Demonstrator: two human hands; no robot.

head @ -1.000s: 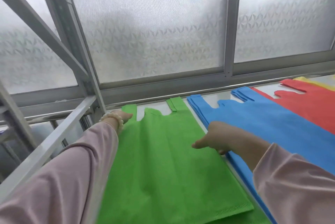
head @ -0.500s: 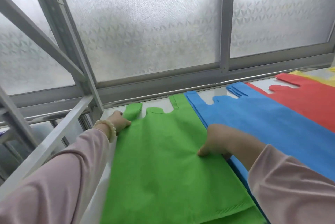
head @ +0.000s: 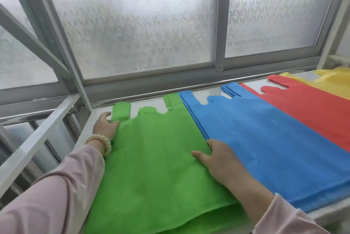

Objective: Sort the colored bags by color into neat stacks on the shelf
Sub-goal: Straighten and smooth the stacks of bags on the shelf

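Four stacks of bags lay flat, side by side on the shelf, handles toward the frosted window. The green bags were at the left end, with the blue bags just beside them; the two stacks met along their long edge. Next came the red bags, then the yellow bags at the far right. The top green bag sat slightly askew on the ones under it, whose lower edge showed beneath its hem.

The left hand was at the left edge of the green bags, just below the near handle. Its fingers were relaxed and touched that edge without grasping it. A bead bracelet circled the wrist above a pink sleeve.

The right hand sat on the seam between green and blue, with its thumb lying flat on the top green bag. Its fingers were hidden past the green edge, so I could not tell whether they grasped the bags or only pressed against them.
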